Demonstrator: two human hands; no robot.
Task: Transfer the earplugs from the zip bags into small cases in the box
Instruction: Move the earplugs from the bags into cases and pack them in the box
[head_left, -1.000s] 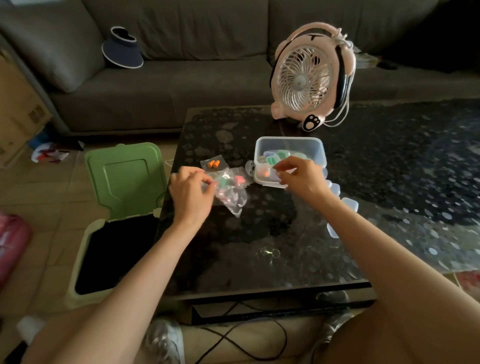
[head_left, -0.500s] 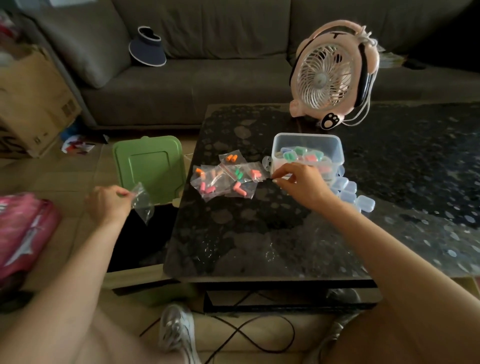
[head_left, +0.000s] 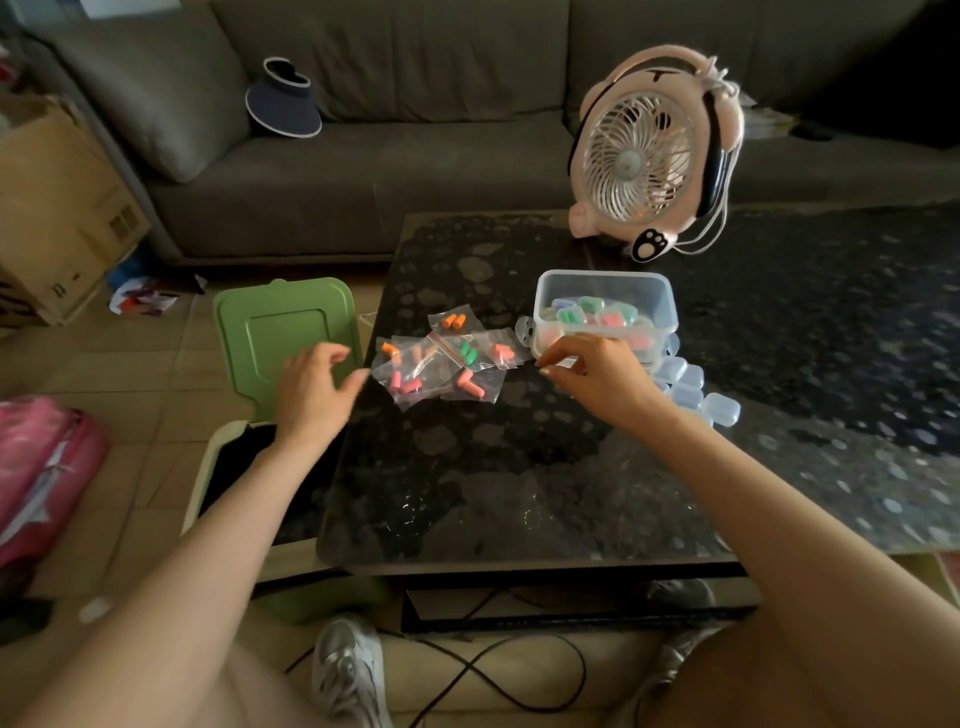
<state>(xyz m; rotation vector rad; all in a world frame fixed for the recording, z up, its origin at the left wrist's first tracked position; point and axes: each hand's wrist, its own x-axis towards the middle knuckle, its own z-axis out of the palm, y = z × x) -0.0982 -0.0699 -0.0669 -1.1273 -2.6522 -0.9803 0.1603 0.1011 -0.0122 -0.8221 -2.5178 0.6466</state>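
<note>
zip bags (head_left: 441, 364) between left hand (head_left: 311, 387) and right hand (head_left: 602, 376), box (head_left: 660, 296) behind

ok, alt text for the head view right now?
A person's left hand hovers open beside a pile of zip bags holding coloured earplugs on a dark table, while the right hand sits curled at the front of a clear box of small cases. Loose clear cases lie right of the box; a pink fan stands behind it.
</note>
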